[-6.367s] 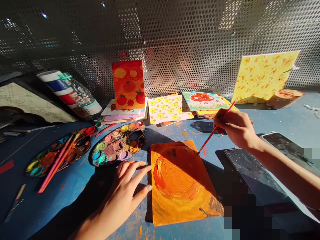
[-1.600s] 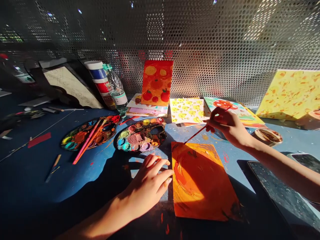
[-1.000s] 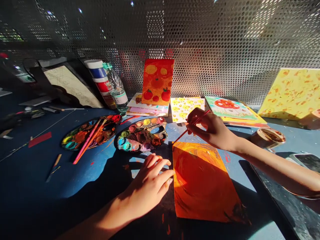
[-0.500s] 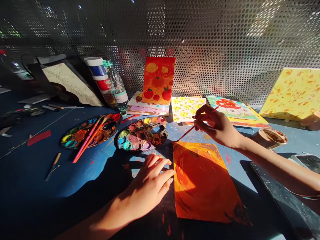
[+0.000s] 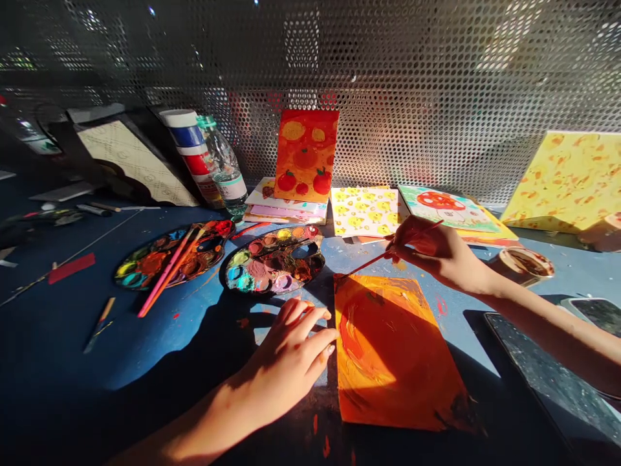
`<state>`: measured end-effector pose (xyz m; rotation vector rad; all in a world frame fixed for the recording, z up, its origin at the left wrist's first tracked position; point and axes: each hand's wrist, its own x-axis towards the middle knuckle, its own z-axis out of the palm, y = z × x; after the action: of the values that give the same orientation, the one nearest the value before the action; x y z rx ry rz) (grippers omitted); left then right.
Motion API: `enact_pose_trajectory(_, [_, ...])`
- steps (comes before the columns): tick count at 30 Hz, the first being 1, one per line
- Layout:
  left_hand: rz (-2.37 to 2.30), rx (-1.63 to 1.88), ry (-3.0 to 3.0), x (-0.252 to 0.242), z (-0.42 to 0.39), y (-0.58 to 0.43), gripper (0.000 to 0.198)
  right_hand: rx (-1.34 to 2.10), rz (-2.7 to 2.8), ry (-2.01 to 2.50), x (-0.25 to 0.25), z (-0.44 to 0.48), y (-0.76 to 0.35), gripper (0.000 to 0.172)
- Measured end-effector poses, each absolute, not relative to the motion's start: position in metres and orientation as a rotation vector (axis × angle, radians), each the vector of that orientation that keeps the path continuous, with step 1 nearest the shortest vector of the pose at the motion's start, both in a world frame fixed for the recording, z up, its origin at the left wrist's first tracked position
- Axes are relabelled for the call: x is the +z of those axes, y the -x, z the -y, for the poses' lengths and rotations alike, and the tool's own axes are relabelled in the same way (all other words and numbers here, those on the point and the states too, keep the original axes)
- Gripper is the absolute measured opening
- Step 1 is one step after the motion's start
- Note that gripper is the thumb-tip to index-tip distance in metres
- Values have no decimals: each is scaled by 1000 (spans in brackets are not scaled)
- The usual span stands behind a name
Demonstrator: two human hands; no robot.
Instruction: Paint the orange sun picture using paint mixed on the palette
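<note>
From the head camera, the person's right hand (image 5: 439,255) is pinching a thin red paintbrush (image 5: 373,262) between its fingers and thumb. The brush tip is reaching the top corner of an orange painted card (image 5: 392,349). The card is lying flat on a blue table (image 5: 369,255), right beside the left hand (image 5: 291,356). That hand is resting with its fingers spread a little, and they are stopping at the card's edge. A paint palette (image 5: 224,272) is sitting near the left hand, and a little paint cup (image 5: 526,263) is sitting near the right hand. If the paint is still wet, sliding left fingers could smear it. A wide swing of the right hand could tip the cup.
</note>
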<state>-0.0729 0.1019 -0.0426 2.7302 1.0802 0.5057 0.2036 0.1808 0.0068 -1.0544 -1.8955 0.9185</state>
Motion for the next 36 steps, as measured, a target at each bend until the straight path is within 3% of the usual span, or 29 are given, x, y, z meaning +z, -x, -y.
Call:
enact_pose_trajectory(15, [-1067,587,-2698,-42,-103,72,25,978,1557,1142,-1,-181,-225,21])
enact_pose_trajectory(22, [-1117,544,-2692,-45,-101,73,24,909,1648,1177,14,-180,-225,26])
enact_pose_trajectory(28, [-1114,580,-2674,-49,-101,72,23,946,1744,1020,23,-186,-228,17])
enact_pose_trajectory(36, [-1038,661,-2696,-48,-102,72,22,1017,1942,949,28,-197,-195,27])
